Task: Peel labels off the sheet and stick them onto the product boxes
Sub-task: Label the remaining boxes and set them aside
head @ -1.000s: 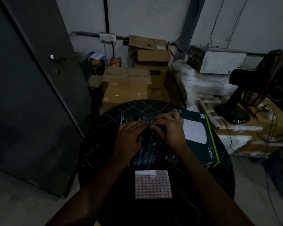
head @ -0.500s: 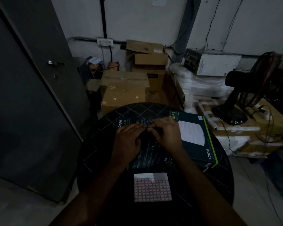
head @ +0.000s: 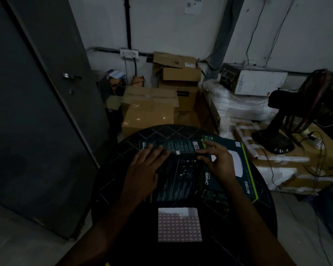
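Note:
A dark product box point(head: 181, 175) lies on the round black table point(head: 113, 164), partly over a second dark box with green edges point(head: 246, 181). A small white label point(head: 177, 152) is stuck near the first box's far edge. My left hand point(head: 144, 171) rests flat on the box's left part, fingers spread. My right hand point(head: 217, 162) hovers over the right part with fingers apart, just right of the label. The label sheet point(head: 179, 225), a grid of pinkish squares, lies on the table near me.
Brown cardboard boxes point(head: 148, 112) are stacked behind the table. A grey door point(head: 37, 112) stands to the left. A black fan point(head: 277, 131) sits on cartons point(head: 296, 160) at the right, with cables around it. White wrapped bundles point(head: 238, 104) lie beyond.
My two hands were pressed together over the box's far edge; they have drawn apart, uncovering the small white label stuck there. The view tilted slightly downward.

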`<move>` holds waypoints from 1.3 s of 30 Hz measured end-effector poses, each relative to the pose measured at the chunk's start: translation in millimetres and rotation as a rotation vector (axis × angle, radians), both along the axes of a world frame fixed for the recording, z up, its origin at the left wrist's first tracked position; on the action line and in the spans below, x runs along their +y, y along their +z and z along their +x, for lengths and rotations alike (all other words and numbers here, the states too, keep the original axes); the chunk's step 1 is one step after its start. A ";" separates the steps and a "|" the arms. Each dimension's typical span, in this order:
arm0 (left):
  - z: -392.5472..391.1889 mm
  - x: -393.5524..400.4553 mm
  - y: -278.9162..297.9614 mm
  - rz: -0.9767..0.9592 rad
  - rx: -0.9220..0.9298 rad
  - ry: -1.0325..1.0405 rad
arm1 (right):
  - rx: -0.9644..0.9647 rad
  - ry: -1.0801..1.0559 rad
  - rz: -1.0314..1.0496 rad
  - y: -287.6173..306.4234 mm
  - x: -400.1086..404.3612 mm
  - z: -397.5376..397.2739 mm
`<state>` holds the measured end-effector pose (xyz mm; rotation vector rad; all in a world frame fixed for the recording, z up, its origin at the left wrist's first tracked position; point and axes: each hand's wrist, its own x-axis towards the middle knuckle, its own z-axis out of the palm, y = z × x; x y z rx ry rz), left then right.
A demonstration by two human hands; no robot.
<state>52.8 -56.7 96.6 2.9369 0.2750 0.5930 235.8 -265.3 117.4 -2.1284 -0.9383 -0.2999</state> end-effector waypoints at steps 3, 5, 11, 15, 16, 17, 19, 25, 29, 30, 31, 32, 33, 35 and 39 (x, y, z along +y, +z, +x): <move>-8.4 5.0 -6.0 0.007 0.020 0.063 | 0.132 0.073 -0.043 -5.3 -2.0 -4.1; -11.3 4.2 -7.1 -0.013 0.024 0.103 | 0.277 0.099 -0.034 -7.1 0.7 -7.8; -16.7 -9.2 -7.5 0.024 0.030 0.188 | 0.574 0.144 -0.125 -23.0 8.9 -1.8; -10.2 -18.7 6.8 0.027 0.000 0.214 | 0.581 0.193 0.013 -21.0 16.3 -7.0; -7.9 -20.4 13.3 0.029 -0.021 0.190 | 0.567 0.220 0.046 -17.8 21.8 -11.6; -5.3 -21.8 22.0 0.036 -0.035 0.159 | 0.550 0.250 0.076 -14.5 28.9 -17.2; 0.7 -22.1 42.3 0.049 -0.008 0.106 | 0.519 0.312 0.118 -5.0 46.3 -31.1; -2.8 15.4 97.1 -0.048 0.129 0.010 | 0.431 0.437 0.135 28.7 78.5 -63.0; -16.6 41.3 110.4 -0.256 0.084 -0.103 | 0.378 0.491 0.047 34.1 74.8 -64.8; -19.9 48.2 111.6 -0.293 0.070 -0.106 | 0.376 0.492 -0.037 30.1 68.5 -60.4; -24.5 55.2 112.2 -0.332 0.045 -0.105 | 0.372 0.486 -0.128 24.4 60.7 -56.1; -29.2 63.2 111.8 -0.373 0.011 -0.102 | 0.373 0.470 -0.203 16.9 52.4 -52.8; -33.6 71.2 110.3 -0.407 -0.021 -0.103 | 0.390 0.452 -0.238 9.8 44.3 -51.0; -39.9 84.0 105.3 -0.446 -0.036 -0.124 | 0.425 0.419 -0.231 1.3 34.2 -53.0; -40.7 99.5 92.2 -0.391 0.090 -0.104 | 0.349 0.436 -0.224 9.3 36.6 -60.6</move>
